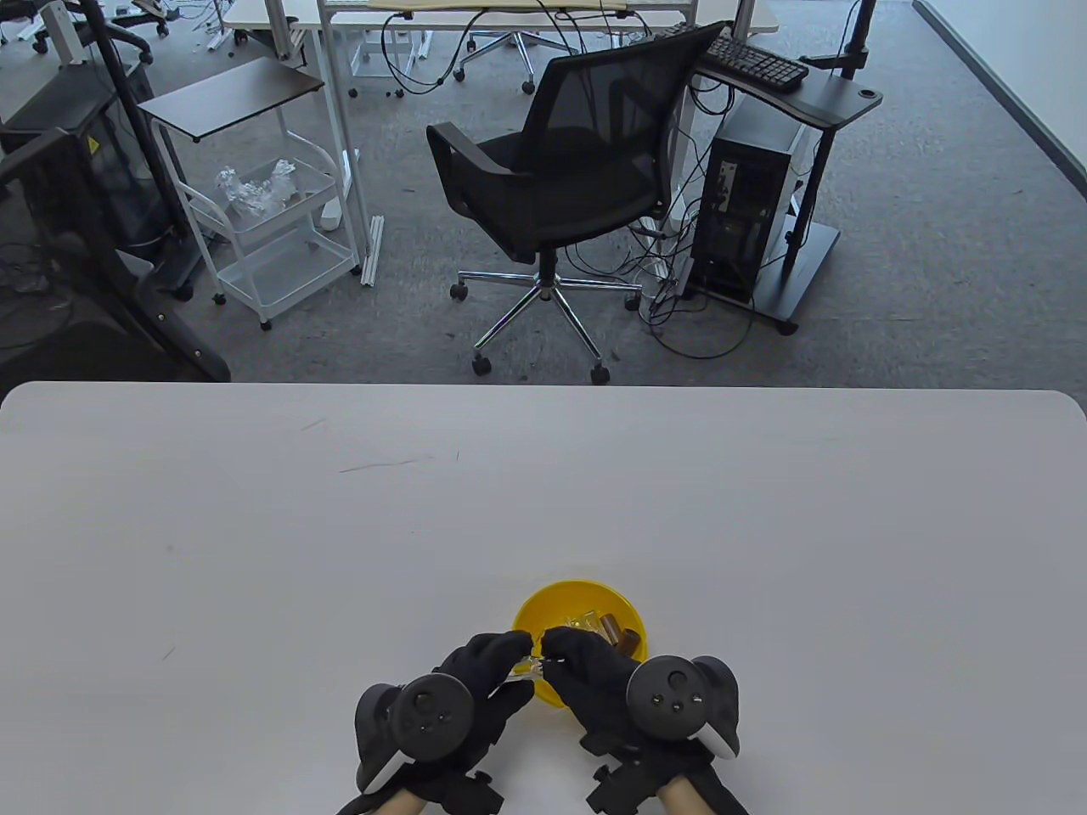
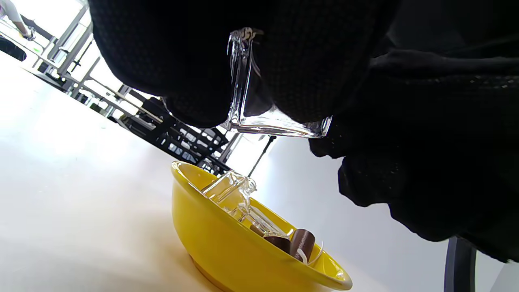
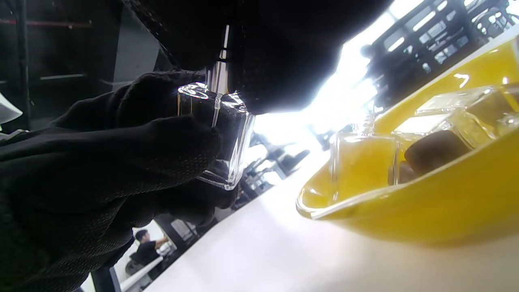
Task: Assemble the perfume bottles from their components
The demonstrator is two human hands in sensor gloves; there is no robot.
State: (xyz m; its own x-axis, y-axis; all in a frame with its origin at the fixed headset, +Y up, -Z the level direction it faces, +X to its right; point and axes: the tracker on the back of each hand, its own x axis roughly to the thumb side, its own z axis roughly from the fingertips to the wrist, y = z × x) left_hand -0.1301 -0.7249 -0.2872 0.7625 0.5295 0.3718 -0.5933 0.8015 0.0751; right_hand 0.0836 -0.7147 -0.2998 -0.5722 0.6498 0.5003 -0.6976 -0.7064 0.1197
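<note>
Was in an office/lab room. Grey carpet floor (image 1: 917,255) past my white table (image 1: 340,526). Black mesh swivel chair (image 1: 565,170) on castors at 12 o'clock. PC tower (image 1: 747,212) on a rolling stand at 1 o'clock, keyboard (image 1: 756,59) on its top shelf, loose cables (image 1: 688,314) trailing under it. White wheeled cart (image 1: 272,238) at 11 o'clock holding crumpled plastic. More desks (image 1: 509,8) and chair bases along the far edge, with black equipment (image 1: 76,212) at 10 o'clock.

A white table (image 1: 340,526) carries one thing — a yellow bowl (image 1: 528,613) just beyond the fingers (image 1: 497,649).
</note>
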